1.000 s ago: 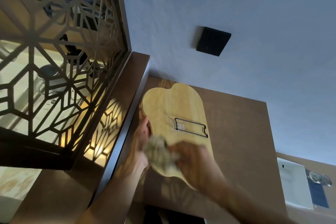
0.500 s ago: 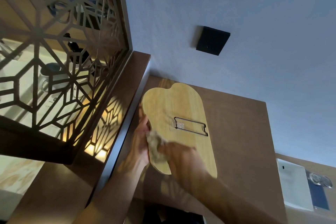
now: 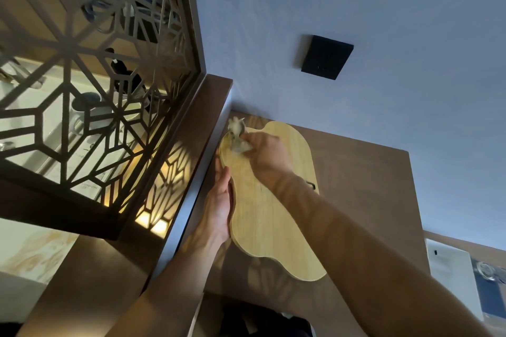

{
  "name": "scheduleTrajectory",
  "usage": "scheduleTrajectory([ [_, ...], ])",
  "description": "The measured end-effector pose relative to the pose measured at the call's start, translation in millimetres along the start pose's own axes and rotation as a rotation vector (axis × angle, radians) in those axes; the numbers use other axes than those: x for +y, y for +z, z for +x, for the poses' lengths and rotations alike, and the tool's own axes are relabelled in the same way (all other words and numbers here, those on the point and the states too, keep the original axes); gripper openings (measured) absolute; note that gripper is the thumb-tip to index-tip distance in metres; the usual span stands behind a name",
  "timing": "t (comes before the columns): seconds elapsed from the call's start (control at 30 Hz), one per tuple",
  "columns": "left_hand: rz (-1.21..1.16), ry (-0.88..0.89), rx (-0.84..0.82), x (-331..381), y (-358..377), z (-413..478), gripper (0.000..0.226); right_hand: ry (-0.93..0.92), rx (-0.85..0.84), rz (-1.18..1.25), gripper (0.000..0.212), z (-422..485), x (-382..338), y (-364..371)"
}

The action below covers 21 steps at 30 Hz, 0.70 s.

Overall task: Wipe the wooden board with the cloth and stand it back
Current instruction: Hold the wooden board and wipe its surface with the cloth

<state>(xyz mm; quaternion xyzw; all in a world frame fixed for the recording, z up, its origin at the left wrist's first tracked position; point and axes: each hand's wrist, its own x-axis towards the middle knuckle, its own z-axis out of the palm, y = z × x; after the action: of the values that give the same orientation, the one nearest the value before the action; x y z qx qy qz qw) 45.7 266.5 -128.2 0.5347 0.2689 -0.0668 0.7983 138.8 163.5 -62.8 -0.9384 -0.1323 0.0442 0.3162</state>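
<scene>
While the right hand (image 3: 267,154) presses a crumpled pale cloth (image 3: 238,137) against the upper left lobe of the light, wavy-edged wooden board (image 3: 269,216), the left hand (image 3: 220,206) braces the board's left edge with fingers wrapped around it. The board stands upright against the dark brown wooden panel (image 3: 364,186), just beside the grey post of the geometric lattice screen (image 3: 90,85).

Risks, judged from this position:
- Slip. Wiping pressure near the top, with support only at one edge, could pivot the board sideways or tip it off the panel.
- Snag. Loose cloth at the top corner, touching or near the post, could catch there.
- Coverage. The right forearm hides the middle of the board; that area may go unwiped.
</scene>
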Motion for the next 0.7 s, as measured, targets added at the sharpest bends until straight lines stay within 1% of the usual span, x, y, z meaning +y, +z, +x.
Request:
scheduleTrajectory([
  [0.07,0.076,0.016,0.051,-3,-1,0,0.06,-0.092,0.014,-0.034,0.04,-40,2,3],
  [0.1,0.103,0.043,0.041,-5,-2,-2,0.051,-0.131,-0.003,-0.047,0.041,-64,4,4],
  [0.17,0.02,0.014,-0.006,-14,-4,1,0.047,-0.183,-0.072,-0.12,0.042,-105,9,1],
  [0.23,-0.002,-0.016,-0.026,-16,-6,1,0.039,-0.205,-0.153,-0.095,0.041,-134,14,-6],
  [0.27,0.002,0.001,-0.042,-16,-7,1,0.045,-0.213,-0.209,-0.075,0.038,-146,14,-10],
  [0.33,0.012,0.011,-0.09,-18,-7,2,0.067,-0.196,-0.329,-0.033,0.036,-164,13,-21],
  [0.37,0.013,0.027,-0.109,-16,-5,2,0.071,-0.186,-0.367,-0.009,0.038,-171,13,-26],
  [0.43,-0.045,0.04,-0.034,-14,-7,1,0.066,-0.146,-0.38,0.08,0.042,-173,15,-35],
  [0.47,-0.16,0.017,-0.009,-16,-9,2,0.059,-0.122,-0.327,0.151,0.048,-166,12,-39],
  [0.5,-0.193,0.06,0.041,-14,-13,8,0.054,-0.106,-0.229,0.185,0.05,-150,10,-41],
  [0.53,-0.203,0.126,0.063,-18,-15,16,0.055,-0.049,-0.126,0.255,0.046,-129,9,-40],
  [0.57,-0.137,0.09,0.093,-11,-10,11,0.06,0.015,-0.009,0.276,0.04,-101,9,-38],
  [0.6,0.035,0.134,0.042,-6,-1,-2,0.069,0.044,0.087,0.213,0.036,-71,6,-34],
  [0.63,0.042,0.014,-0.057,-6,1,-7,0.077,0.048,0.132,0.162,0.036,-42,5,-28],
  [0.67,0.018,-0.013,-0.078,-4,2,-9,0.083,0.055,0.149,0.107,0.037,-19,4,-25],
  [0.7,0.021,-0.019,-0.07,-5,1,-10,0.087,0.069,0.117,0.062,0.038,-4,2,-21],
])
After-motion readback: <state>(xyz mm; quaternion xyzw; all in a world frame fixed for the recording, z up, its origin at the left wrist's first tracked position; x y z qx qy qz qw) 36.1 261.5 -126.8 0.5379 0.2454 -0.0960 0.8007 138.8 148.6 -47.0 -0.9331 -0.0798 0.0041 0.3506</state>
